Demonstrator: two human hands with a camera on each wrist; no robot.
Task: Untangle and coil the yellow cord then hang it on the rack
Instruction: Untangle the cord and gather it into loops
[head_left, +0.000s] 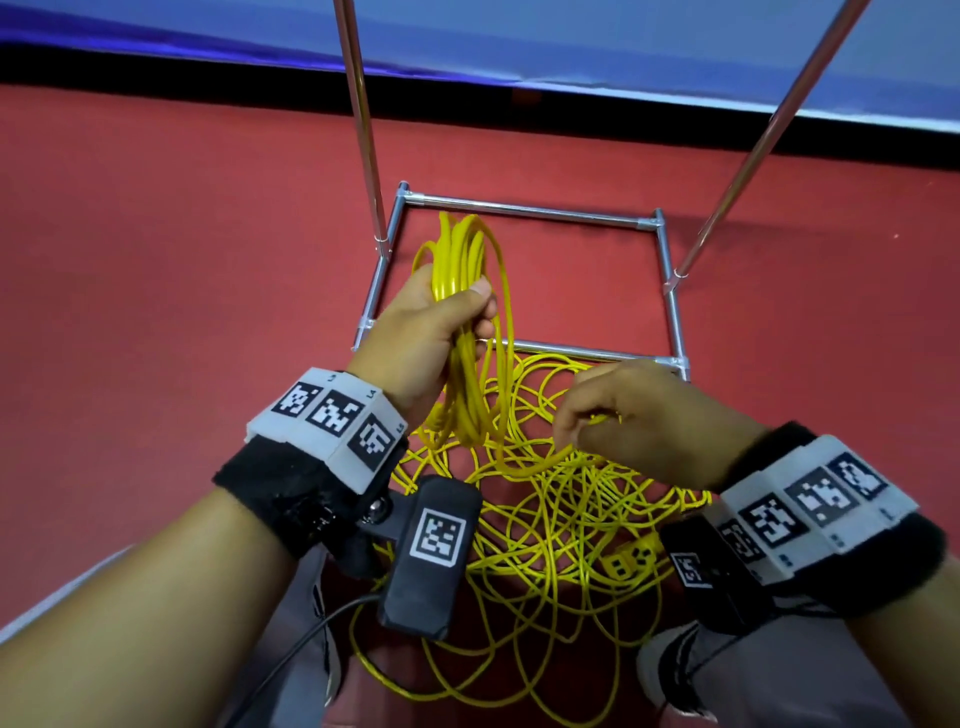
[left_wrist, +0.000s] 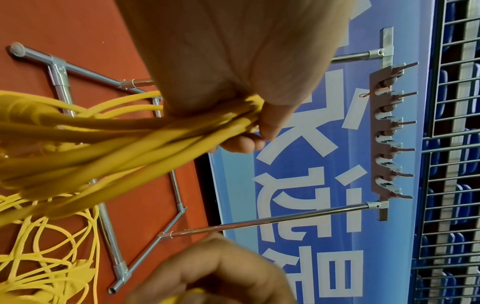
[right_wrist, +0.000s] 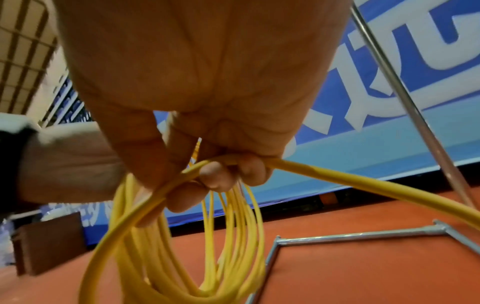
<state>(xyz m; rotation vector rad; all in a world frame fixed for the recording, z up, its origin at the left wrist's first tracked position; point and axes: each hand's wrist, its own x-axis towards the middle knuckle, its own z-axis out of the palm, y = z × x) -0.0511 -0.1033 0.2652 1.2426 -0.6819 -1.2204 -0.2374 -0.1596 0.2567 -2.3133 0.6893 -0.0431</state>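
My left hand (head_left: 441, 317) grips a bundle of several coiled loops of the yellow cord (head_left: 470, 260), held upright above the rack's base; the left wrist view shows the fingers (left_wrist: 241, 142) curled round the strands (left_wrist: 130, 142). My right hand (head_left: 613, 410) pinches a single strand of cord (right_wrist: 324, 172) just right of the coil, leading from the coil (right_wrist: 228, 236) to the pile. The rest of the cord lies tangled on the red floor (head_left: 545, 519), with its yellow socket end (head_left: 631, 558) near my right wrist. The rack's hook board (left_wrist: 387, 131) stands high on two poles.
The rack's metal base frame (head_left: 530, 210) lies on the red floor (head_left: 156, 260) straight ahead, with two slanted poles (head_left: 363, 119) rising from it. A blue banner (head_left: 623, 41) runs behind. My legs and a shoe (head_left: 670, 665) are beside the tangled pile.
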